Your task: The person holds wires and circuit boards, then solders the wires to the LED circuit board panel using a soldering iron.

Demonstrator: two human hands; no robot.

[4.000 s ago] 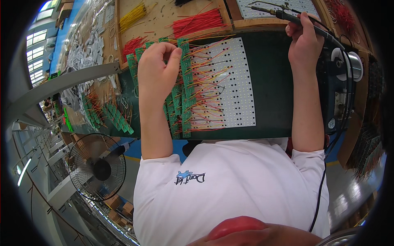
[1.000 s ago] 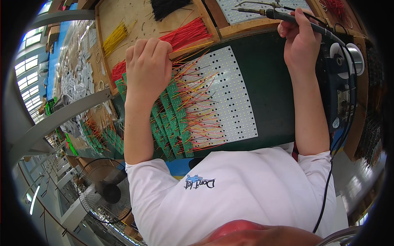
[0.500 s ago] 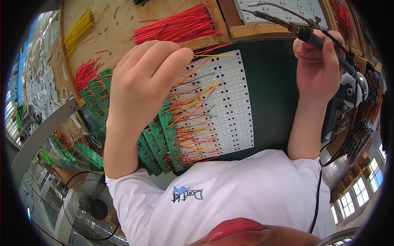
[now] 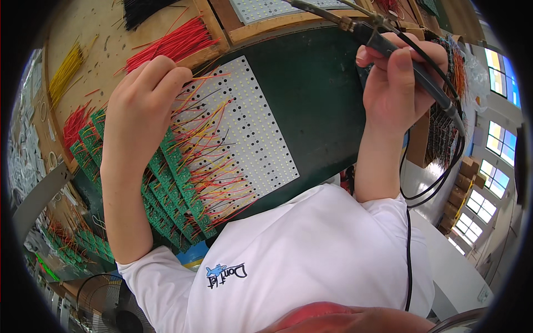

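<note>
My right hand [image 4: 401, 89] is closed around the dark handle of a soldering iron [image 4: 428, 84], raised over the right side of the bench. Its metal tip points to the upper left, running out of the picture, and a thin tube runs alongside. My left hand [image 4: 143, 94] has its fingers curled together above the upper left corner of a white LED panel [image 4: 267, 145]. Red and yellow wires come out beside its fingertips; what the fingers pinch is hidden. Below that hand, green circuit boards [image 4: 180, 173] overlap in rows, their wires lying across the panel.
Behind the panel, a wood-edged tray holds bundles of red wires [image 4: 176, 41], yellow wires [image 4: 65, 73] and black wires [image 4: 143, 12]. A second white panel [image 4: 261, 10] lies beyond a wooden strip [image 4: 283, 26]. A black cable [image 4: 410, 255] hangs beside my right arm. A fan [image 4: 114, 308] stands lower left.
The view has turned, so bench, panel and boards appear tilted and shifted left. My right hand still grips the soldering iron, and my left hand stays curled by the panel's corner.
</note>
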